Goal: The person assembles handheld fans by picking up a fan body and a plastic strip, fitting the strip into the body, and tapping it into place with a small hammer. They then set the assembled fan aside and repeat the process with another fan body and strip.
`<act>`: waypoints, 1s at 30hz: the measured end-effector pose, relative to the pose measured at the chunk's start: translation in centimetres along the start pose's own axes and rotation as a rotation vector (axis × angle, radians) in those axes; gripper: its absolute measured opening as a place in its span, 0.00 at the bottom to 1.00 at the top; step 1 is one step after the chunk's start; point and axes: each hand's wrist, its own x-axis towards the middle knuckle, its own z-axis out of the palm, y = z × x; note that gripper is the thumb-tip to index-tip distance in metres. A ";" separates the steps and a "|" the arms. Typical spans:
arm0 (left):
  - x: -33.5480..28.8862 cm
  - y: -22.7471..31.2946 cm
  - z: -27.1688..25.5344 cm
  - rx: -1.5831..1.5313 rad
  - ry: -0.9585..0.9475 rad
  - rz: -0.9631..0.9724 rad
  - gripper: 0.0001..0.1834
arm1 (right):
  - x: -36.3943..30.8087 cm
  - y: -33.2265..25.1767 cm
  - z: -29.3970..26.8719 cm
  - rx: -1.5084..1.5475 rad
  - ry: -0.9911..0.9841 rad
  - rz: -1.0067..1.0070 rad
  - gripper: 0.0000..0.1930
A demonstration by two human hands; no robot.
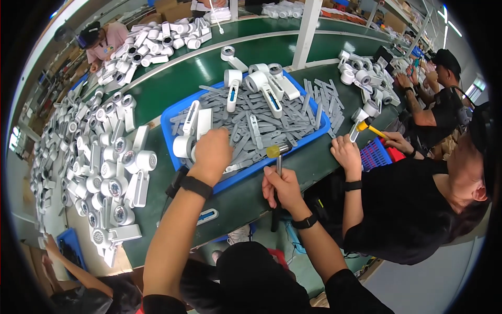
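My left hand (212,157) is closed at the left side of the blue bin, against a white handheld device (204,121) with a round head; its fingertips are hidden. Right beside it stands another such white device (182,146). My right hand (282,186) grips a hammer (277,152) with a translucent yellow head, a metal neck and a dark handle. The hammer's head is raised over the near rim of the blue bin (238,180). Many flat grey plastic strips (254,131) fill that bin, and several white devices rest on them.
A large heap of white devices (117,186) covers the table's left. One piece with a blue slot (207,215) lies by the near edge. To my right, a co-worker's hand (346,154) and a yellow hammer (372,128) are close. A white post (307,34) rises behind the bin.
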 end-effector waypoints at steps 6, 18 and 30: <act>0.8 1.1 -0.6 0.105 -0.039 -0.186 0.18 | -0.3 0.0 -0.1 0.012 -0.024 -0.015 0.21; -9.9 -0.6 -8.3 -1.217 0.003 -0.377 0.13 | 0.0 0.0 0.4 -0.131 0.014 -0.073 0.22; -22.9 -1.2 -4.5 -1.594 0.132 -0.416 0.13 | -6.7 -2.5 11.8 -0.286 -0.220 -0.064 0.13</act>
